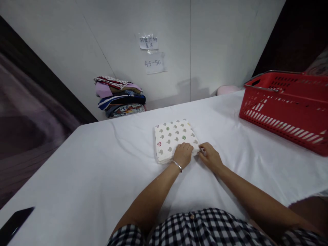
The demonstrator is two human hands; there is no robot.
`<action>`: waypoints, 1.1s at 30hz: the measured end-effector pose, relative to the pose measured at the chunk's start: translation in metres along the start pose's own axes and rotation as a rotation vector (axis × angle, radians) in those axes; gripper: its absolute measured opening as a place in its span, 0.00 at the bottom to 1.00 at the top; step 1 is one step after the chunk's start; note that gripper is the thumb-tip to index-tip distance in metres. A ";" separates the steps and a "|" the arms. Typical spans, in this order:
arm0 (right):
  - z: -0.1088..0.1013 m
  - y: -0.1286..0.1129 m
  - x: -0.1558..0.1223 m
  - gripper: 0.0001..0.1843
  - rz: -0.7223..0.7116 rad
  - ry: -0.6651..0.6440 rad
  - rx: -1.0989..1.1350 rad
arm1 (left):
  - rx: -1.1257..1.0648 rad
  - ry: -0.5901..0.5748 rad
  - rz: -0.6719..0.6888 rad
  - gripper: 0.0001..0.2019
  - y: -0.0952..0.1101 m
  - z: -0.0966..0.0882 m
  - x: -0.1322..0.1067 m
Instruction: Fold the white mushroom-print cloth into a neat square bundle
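A folded cloth (173, 135), white with grey, red and green mushroom prints, lies as a thick layered square on the white-covered table. My left hand (182, 154), with a bracelet at its wrist, lies over the cloth's near edge, fingers curled onto the top layer and its thumb hidden. At the near right corner, my right hand (210, 157) pinches the edge of the layers between thumb and fingers. The two hands are close together but apart.
The white tablecloth (89, 177) has light creases. A red plastic basket (282, 112) stands at the right. Behind the table's far edge rises a stack of folded fabrics (120, 97). A dark flat object (16, 222) lies at the near left. Paper notes (155, 63) hang on the wall.
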State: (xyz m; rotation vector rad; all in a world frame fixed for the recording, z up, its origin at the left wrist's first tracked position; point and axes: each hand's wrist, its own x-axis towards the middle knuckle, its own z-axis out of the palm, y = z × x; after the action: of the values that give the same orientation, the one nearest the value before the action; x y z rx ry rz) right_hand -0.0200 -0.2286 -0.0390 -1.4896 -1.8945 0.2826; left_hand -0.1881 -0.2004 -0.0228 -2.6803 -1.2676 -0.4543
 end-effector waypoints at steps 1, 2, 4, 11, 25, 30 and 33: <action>0.000 0.000 0.000 0.12 -0.051 0.000 -0.036 | 0.005 0.004 0.007 0.07 0.001 0.001 0.000; -0.001 0.000 0.001 0.13 -0.096 -0.007 -0.064 | 0.011 0.007 0.014 0.07 0.001 0.002 0.001; -0.001 0.001 0.001 0.13 -0.158 -0.039 -0.097 | 0.024 0.010 0.023 0.07 0.002 0.003 0.001; -0.002 0.004 0.000 0.11 -0.193 -0.075 -0.125 | 0.027 0.012 -0.041 0.08 -0.012 -0.005 -0.020; 0.000 0.008 -0.002 0.12 -0.234 -0.066 -0.161 | 0.034 0.115 -0.199 0.11 -0.062 -0.026 -0.097; 0.001 0.004 -0.002 0.14 -0.330 -0.018 -0.168 | 0.010 0.122 -0.202 0.14 -0.060 -0.028 -0.106; 0.002 -0.001 -0.001 0.18 -0.380 -0.034 -0.152 | -0.013 0.102 -0.219 0.16 -0.059 -0.029 -0.107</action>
State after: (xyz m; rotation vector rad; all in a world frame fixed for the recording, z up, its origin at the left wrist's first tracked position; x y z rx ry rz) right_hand -0.0217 -0.2295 -0.0408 -1.1888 -2.2184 -0.0131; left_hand -0.3044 -0.2483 -0.0307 -2.5024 -1.5382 -0.6194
